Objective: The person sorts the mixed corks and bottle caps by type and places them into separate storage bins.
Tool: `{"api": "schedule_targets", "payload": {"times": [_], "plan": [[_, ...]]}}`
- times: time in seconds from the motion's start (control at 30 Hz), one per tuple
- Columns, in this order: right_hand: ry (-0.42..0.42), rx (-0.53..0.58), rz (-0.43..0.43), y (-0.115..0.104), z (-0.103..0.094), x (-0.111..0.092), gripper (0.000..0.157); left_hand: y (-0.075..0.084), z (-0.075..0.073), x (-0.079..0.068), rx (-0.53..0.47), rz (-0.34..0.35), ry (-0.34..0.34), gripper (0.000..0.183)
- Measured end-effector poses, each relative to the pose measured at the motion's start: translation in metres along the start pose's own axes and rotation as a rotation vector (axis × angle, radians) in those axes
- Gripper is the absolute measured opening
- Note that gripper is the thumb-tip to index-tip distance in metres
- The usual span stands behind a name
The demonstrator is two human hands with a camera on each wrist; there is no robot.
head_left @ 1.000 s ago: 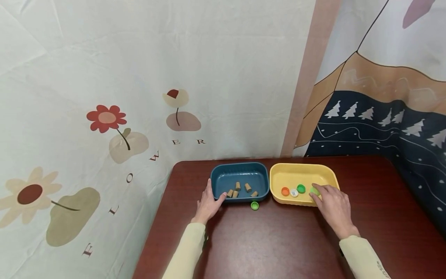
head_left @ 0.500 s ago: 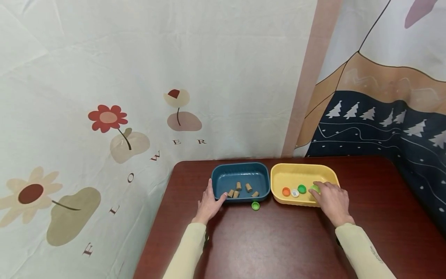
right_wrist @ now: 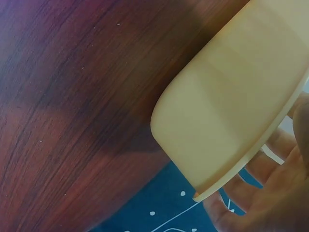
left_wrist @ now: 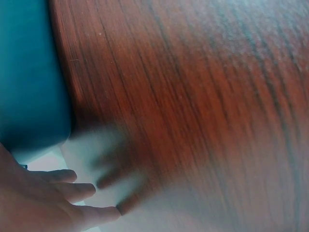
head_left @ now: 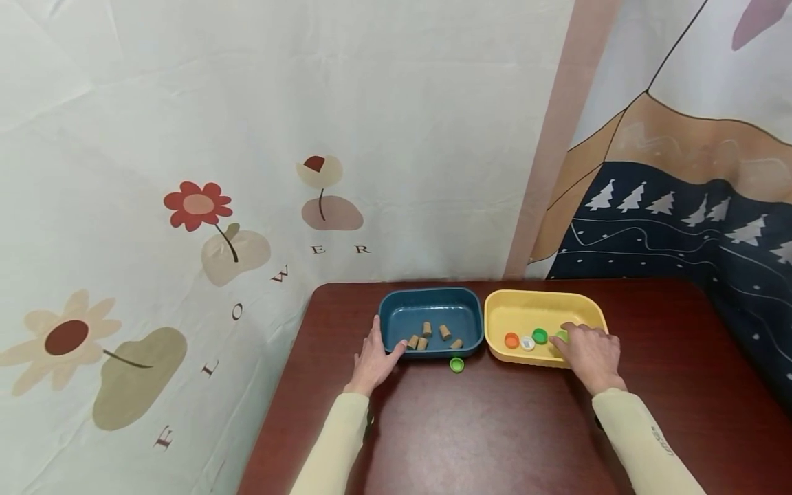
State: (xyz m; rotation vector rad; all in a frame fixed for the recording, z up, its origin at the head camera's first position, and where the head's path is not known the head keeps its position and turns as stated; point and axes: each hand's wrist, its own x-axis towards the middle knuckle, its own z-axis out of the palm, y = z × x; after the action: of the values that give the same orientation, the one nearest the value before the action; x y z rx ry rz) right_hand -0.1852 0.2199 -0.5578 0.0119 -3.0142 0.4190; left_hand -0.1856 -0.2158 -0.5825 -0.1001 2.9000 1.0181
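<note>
In the head view, my left hand [head_left: 372,361] rests at the near-left corner of a blue tray [head_left: 431,299], its fingers straight along the side and its thumb at the front rim. Several corks [head_left: 445,333] lie inside that tray. My right hand [head_left: 590,354] reaches over the near-right rim of a yellow tray [head_left: 532,300], thumb and index finger around a light green bottle cap [head_left: 562,335], which they partly hide. An orange cap [head_left: 511,340], a white cap [head_left: 527,343] and a darker green cap [head_left: 540,336] lie there too. The right wrist view hides the fingertips behind the yellow wall.
Both trays stand side by side near the back of a dark red wooden table [head_left: 470,433]. One light green bottle cap [head_left: 456,365] lies on the table just in front of the blue tray. A printed cloth [head_left: 433,137] hangs behind the table.
The right forearm and wrist have shifted slightly left, the fingers staying at the light green cap. My left hand keeps its place. The whole head view has drifted a little.
</note>
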Motion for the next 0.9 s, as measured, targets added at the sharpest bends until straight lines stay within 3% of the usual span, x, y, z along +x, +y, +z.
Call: {"api": "schedule_targets", "payload": {"times": [0.17,0.27,0.57,0.9], "plan": [[0.031,0.013,0.021,-0.003,-0.001,-0.004,0.056,0.0,0.001,0.001,0.006,-0.002,-0.001,0.1],[0.096,0.039,0.013,-0.007,-0.002,-0.008,0.055,-0.001,0.001,0.002,0.009,-0.002,0.002,0.1],[0.393,0.118,-0.158,-0.033,0.002,-0.029,0.046,-0.001,0.001,0.002,0.012,-0.002,0.001,0.101],[0.503,0.168,-0.294,-0.061,0.017,-0.052,0.043,-0.001,0.002,0.003,0.004,-0.01,0.003,0.1]]}}
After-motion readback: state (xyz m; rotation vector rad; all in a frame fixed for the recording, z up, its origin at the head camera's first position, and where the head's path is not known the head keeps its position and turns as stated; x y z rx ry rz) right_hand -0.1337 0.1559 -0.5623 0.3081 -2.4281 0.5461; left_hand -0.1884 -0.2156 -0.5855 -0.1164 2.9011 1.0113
